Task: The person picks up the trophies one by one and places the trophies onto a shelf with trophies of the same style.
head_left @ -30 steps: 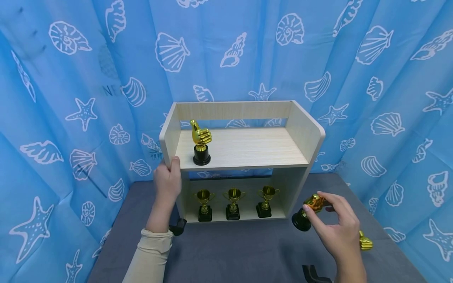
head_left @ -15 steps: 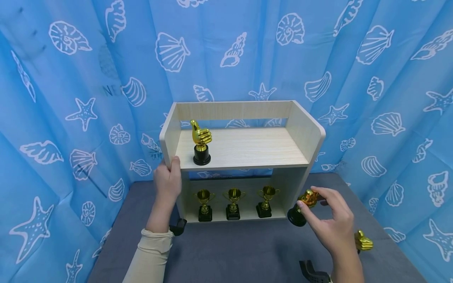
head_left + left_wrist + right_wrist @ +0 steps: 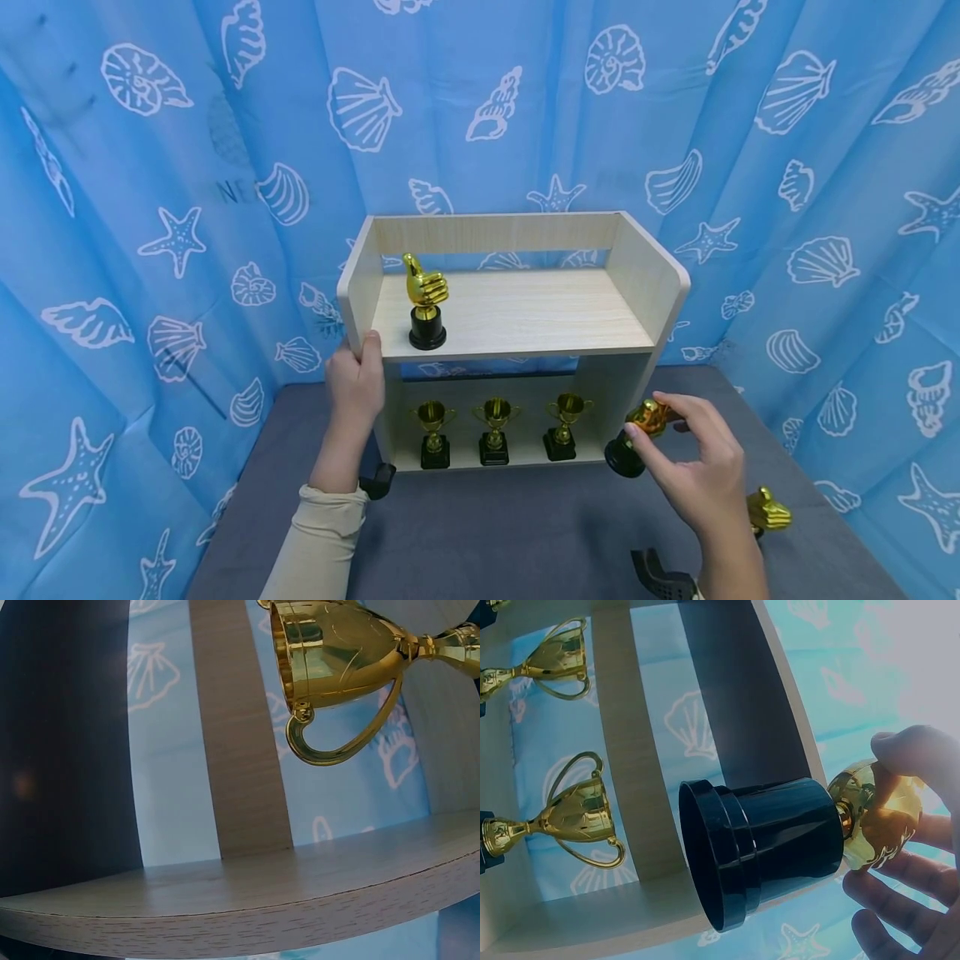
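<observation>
My right hand pinches a thumbs-up trophy by its gold top, its round black base tilted down and left. It is held in front of the right side of a pale wooden two-tier shelf. On the shelf's left side panel, my left hand grips the front edge, thumb in front and the other fingers hidden behind. A second thumbs-up trophy stands upright at the left of the upper tier. Behind my right wrist, another gold thumbs-up trophy is partly hidden on the table.
Three gold cup trophies stand in a row on the lower tier; one cup fills much of the left wrist view. Grey cloth covers the table, and a blue shell-print curtain hangs behind and on both sides.
My right hand has moved a little left and up with the thumbs-up trophy, nearer the shelf's right side, uncovering more of the trophy behind the wrist. My left hand has stayed put.
</observation>
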A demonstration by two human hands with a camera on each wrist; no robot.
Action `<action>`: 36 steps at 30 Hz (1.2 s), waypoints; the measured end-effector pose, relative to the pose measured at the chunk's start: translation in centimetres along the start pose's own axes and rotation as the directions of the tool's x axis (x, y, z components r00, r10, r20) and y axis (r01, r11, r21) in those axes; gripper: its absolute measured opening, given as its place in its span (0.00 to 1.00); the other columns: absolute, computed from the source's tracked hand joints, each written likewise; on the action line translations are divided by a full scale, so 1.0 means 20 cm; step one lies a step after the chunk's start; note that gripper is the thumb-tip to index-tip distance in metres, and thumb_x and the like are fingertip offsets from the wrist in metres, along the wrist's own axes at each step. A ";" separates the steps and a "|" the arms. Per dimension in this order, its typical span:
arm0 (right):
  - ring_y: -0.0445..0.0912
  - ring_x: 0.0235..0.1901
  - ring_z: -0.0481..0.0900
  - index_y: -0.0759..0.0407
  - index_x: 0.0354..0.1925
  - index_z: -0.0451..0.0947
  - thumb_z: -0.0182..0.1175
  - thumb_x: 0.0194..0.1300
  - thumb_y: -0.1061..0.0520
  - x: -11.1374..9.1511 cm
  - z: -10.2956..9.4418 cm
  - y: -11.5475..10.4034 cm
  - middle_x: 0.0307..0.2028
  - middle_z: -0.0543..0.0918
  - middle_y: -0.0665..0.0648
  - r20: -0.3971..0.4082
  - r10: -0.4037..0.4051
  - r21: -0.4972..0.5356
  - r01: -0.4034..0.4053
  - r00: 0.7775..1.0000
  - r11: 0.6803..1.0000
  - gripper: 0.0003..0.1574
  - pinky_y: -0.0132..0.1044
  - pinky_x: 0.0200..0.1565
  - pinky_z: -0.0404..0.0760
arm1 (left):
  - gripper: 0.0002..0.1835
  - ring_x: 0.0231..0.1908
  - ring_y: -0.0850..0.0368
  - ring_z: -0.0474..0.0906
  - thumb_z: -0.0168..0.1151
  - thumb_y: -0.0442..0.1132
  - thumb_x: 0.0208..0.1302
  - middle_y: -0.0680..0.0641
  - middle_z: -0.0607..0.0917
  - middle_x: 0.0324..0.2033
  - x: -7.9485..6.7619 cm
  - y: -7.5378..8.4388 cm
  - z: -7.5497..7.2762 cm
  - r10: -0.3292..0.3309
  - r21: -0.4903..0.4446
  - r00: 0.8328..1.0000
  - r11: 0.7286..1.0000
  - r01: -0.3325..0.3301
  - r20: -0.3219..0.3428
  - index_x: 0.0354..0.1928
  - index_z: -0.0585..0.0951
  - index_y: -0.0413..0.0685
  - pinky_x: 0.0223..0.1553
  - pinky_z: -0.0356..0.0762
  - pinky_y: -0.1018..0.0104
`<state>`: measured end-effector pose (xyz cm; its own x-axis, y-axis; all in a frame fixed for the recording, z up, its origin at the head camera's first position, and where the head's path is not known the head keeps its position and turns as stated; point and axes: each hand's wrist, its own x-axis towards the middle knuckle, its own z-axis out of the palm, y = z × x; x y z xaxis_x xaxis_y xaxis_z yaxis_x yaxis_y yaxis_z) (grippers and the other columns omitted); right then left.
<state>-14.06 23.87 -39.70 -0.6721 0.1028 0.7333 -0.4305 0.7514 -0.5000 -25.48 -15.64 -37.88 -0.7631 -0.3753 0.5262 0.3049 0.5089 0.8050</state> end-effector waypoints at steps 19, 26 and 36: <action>0.34 0.43 0.74 0.56 0.52 0.81 0.78 0.42 0.62 0.02 0.05 -0.02 0.46 0.83 0.57 -0.054 -0.095 0.057 0.098 0.994 0.994 0.35 0.21 0.45 0.70 | 0.22 0.19 0.48 0.66 0.47 0.54 0.73 0.45 0.67 0.16 0.00 0.00 0.00 -0.021 0.007 1.000 1.000 0.021 0.012 0.24 0.70 0.47 0.21 0.65 0.57; 0.34 0.43 0.74 0.60 0.52 0.81 0.78 0.42 0.62 0.02 0.06 -0.02 0.46 0.83 0.57 -0.052 -0.105 0.061 0.108 0.993 0.992 0.34 0.21 0.45 0.70 | 0.22 0.18 0.49 0.65 0.47 0.55 0.73 0.45 0.67 0.16 0.00 -0.01 0.00 -0.023 -0.004 0.999 1.000 0.023 0.022 0.25 0.69 0.47 0.19 0.64 0.57; 0.34 0.43 0.74 0.58 0.51 0.81 0.78 0.43 0.62 0.03 0.07 -0.03 0.46 0.83 0.56 -0.049 -0.101 0.066 0.104 0.994 0.992 0.34 0.22 0.45 0.71 | 0.23 0.18 0.49 0.63 0.47 0.55 0.73 0.46 0.65 0.16 0.00 -0.01 0.01 -0.002 -0.015 1.000 1.000 0.002 0.011 0.23 0.67 0.48 0.21 0.64 0.57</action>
<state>-15.03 22.55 -39.65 -0.5946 0.0581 0.8019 -0.5370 0.7136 -0.4499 -25.59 -15.62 -38.02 -0.7699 -0.3674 0.5218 0.3118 0.4968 0.8099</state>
